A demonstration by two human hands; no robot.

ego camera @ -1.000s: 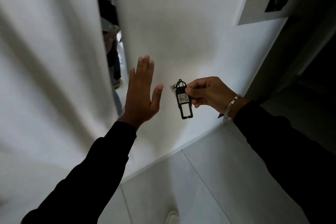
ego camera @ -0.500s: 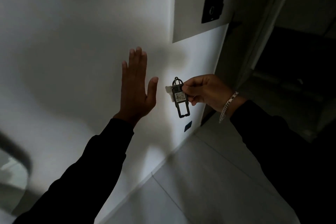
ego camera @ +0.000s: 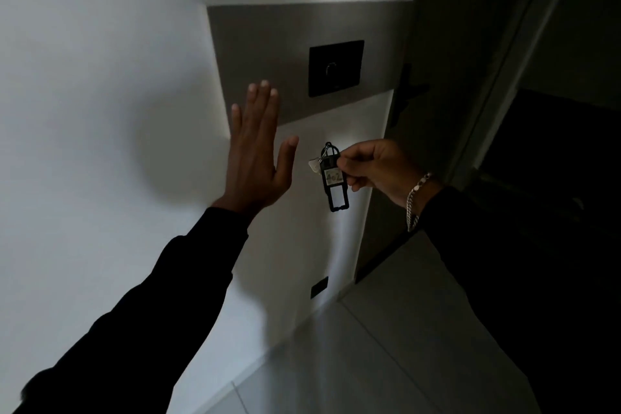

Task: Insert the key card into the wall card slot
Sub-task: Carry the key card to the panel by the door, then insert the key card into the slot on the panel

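A black key card tag (ego camera: 333,178) with a white label reading 402 hangs from my right hand (ego camera: 373,168), which pinches it by its upper part; a small pale key piece sticks out on its left. The black wall card slot (ego camera: 336,68) sits on a grey panel (ego camera: 262,54) above and slightly left of the tag, with a gap between them. My left hand (ego camera: 257,151) is raised flat with fingers straight up, left of the tag and below-left of the slot, holding nothing.
A white wall (ego camera: 100,111) fills the left. A dark door with a handle (ego camera: 408,91) and its frame stand right of the panel. A small black outlet (ego camera: 319,286) is low on the wall. Pale floor tiles (ego camera: 386,363) lie below.
The view has swung right and up, so the grey panel and card slot have come to the centre above my hands. Both hands keep their pose, the tag still hanging from my right hand.
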